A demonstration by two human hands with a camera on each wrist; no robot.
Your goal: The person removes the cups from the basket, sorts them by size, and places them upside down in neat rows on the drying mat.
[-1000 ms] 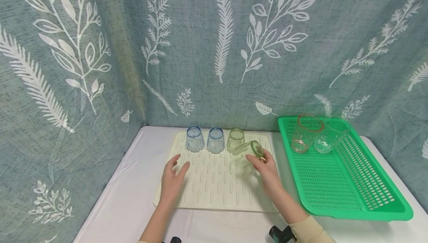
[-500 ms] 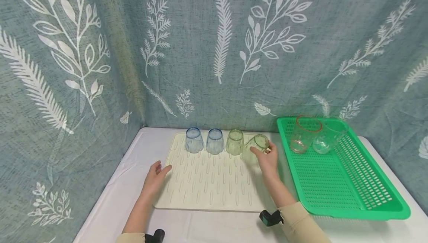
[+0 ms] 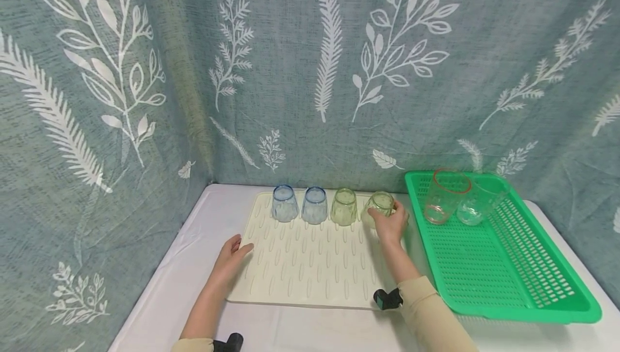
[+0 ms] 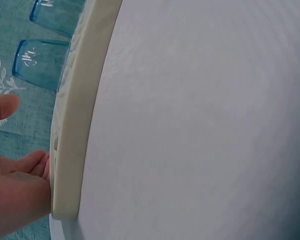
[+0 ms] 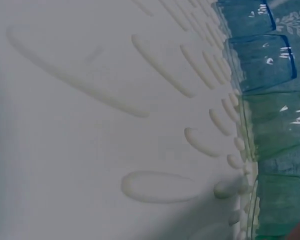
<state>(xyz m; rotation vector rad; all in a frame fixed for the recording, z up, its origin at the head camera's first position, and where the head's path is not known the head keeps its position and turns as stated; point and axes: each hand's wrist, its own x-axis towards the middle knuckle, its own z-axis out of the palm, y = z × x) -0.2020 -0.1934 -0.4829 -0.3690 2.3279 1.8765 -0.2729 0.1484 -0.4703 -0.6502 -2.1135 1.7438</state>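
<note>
Plain beige sleeves (image 3: 433, 317) are worn, with a stubby black device (image 3: 387, 299) at each cuff (image 3: 414, 288).

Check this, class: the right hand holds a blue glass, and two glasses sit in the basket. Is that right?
Not quite: the right hand holds a green glass, not a blue one, as the head view shows. Two glasses, a red-rimmed glass and a clear glass, do sit in the basket.
</note>
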